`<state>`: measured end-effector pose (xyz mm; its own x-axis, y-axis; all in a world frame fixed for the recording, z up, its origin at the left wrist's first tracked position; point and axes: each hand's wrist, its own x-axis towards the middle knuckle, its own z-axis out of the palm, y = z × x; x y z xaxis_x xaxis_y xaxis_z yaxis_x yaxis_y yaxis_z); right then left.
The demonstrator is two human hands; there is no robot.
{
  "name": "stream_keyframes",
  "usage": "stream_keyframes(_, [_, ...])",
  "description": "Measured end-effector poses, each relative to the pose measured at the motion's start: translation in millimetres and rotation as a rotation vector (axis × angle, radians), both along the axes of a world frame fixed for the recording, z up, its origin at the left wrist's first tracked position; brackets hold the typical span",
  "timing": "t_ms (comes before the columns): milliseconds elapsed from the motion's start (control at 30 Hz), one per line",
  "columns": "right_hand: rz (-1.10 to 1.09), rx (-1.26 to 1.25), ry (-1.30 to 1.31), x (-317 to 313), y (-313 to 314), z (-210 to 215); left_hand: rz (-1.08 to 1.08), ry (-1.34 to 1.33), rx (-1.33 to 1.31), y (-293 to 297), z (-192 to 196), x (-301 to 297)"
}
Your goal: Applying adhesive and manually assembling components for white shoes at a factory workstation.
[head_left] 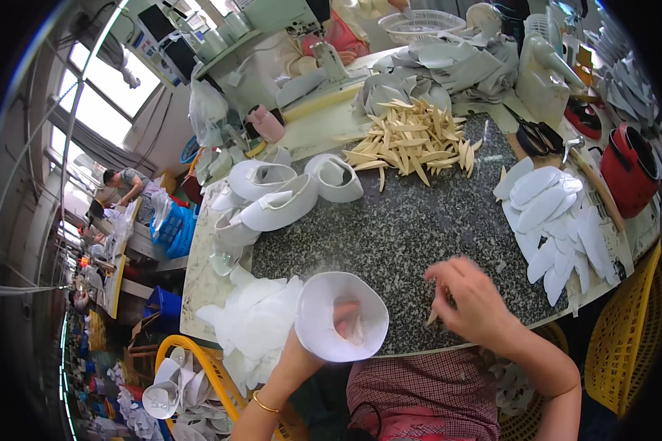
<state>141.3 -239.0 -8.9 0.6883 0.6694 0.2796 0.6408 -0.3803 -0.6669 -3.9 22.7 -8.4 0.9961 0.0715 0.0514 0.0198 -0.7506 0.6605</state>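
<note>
White cup-shaped piece [318, 312], held at the near left edge of a speckled slab [390, 242] on the desk [202, 283].
Left hand [301, 356]: forearm up from below, grip closed on the piece, some fingers visible through its upturned mouth. Right hand [469, 301]: above the slab's near right part, elbow bent outward, fingers curled, slightly blurred; one tan strip [432, 318] at the fingertips, whether gripped cannot tell. Edges: slab's front edge passes just below the right hand, before a checked garment [426, 389]; tan heap [415, 140] at its far edge; white ovals [555, 213] over its right edge; white rings [283, 202] at its far left. Room: bare speckled surface between both hands and the heap.
</note>
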Motion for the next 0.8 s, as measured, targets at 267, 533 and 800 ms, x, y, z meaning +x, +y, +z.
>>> stream_keyframes(267, [0.203,0.151,0.275,-15,60,-4,0.066,-0.098,-0.061,-1,-2,-5])
stream_keyframes(533, [0.216,0.161,0.318,-26,78,-17,0.216,-0.094,-0.27,-15,-2,-6])
stream_keyframes(800, [0.209,0.202,0.353,-39,44,-5,0.138,-0.246,-0.288,-16,5,-11])
